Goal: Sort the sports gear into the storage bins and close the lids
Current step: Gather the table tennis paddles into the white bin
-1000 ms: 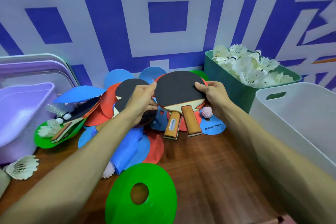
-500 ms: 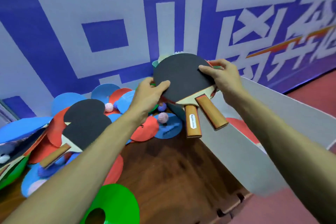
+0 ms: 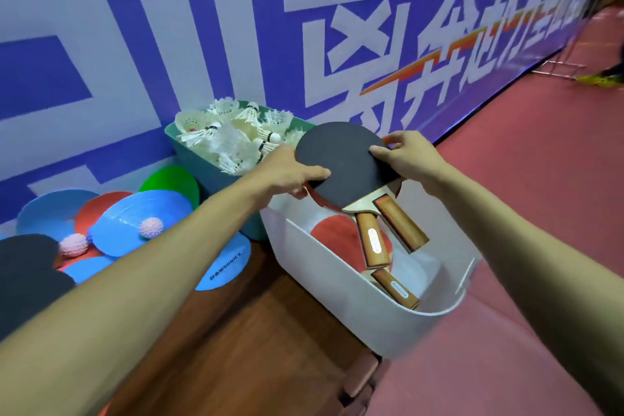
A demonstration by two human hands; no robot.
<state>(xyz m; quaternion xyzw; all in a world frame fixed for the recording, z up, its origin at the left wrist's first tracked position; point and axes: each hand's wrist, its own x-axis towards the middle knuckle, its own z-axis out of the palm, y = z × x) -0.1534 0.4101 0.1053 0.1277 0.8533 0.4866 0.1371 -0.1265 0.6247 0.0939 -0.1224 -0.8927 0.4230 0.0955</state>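
Observation:
Two stacked table tennis paddles, black face up with wooden handles pointing toward me, hang over the open white bin. My left hand grips the blades' left edge and my right hand grips their right edge. Inside the white bin lies a red paddle with its wooden handle toward the near wall. A green bin heaped with white shuttlecocks stands just behind, against the wall.
Blue, red and green flat discs lie piled on the wooden floor at left, with two pink spiky balls among them. Black paddle faces show at the far left edge. Red court floor stretches right of the white bin.
Both hands have carried the stacked paddles rightward from the pile to above the white bin. My view has swung right, so the purple bin is out of sight.

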